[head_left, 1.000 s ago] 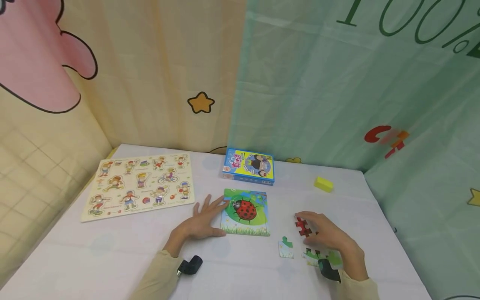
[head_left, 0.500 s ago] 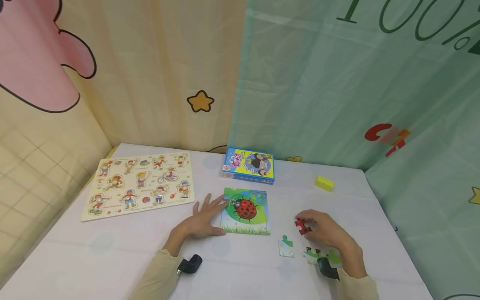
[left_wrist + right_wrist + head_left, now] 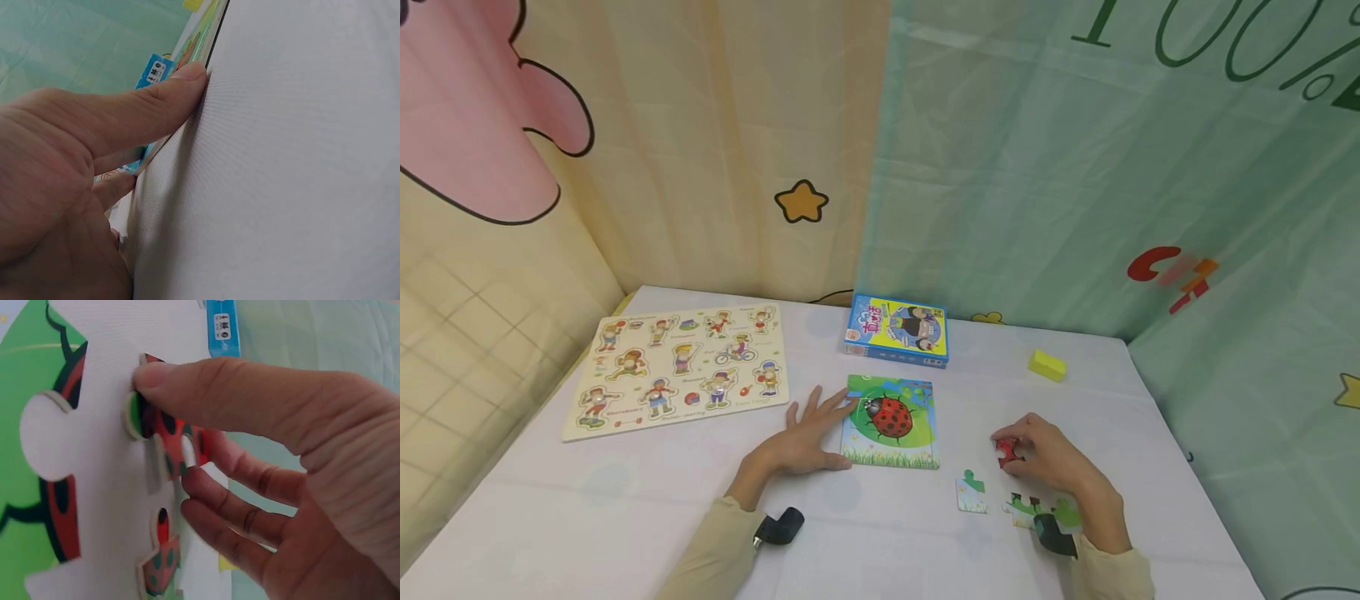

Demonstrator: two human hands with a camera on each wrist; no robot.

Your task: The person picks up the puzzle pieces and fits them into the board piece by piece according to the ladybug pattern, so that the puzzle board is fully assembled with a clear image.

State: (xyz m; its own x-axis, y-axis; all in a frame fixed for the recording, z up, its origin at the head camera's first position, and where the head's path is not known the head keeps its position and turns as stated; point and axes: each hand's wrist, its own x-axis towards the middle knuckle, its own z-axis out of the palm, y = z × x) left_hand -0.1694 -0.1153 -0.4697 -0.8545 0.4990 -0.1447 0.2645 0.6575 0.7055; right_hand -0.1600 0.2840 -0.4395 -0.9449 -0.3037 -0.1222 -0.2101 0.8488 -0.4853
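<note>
My left hand (image 3: 801, 446) lies at the left side of a ladybug puzzle board (image 3: 891, 421), fingers spread and thumb near its lower left corner. In the left wrist view, the thumb (image 3: 156, 100) reaches right to the board's edge. My right hand (image 3: 1052, 454) pinches a red ladybug puzzle piece (image 3: 169, 440) between thumb and fingers; in the right wrist view it stands tilted. Several loose jigsaw pieces lie around that hand: one green-and-white piece (image 3: 972, 493), a grassy piece (image 3: 1021, 510) and a green piece (image 3: 1066, 513), partly behind the wrist camera.
A wooden board with sports figures (image 3: 681, 367) lies at the left. Behind the ladybug board rests a blue and yellow box (image 3: 897, 331). A yellow block (image 3: 1047, 367) sits at the back right. Curtains (image 3: 1000, 167) rise behind the white tabletop (image 3: 880, 550).
The fingers of my right hand have drawn together on the red piece, which has turned and tilted. The left hand keeps its place beside the board.
</note>
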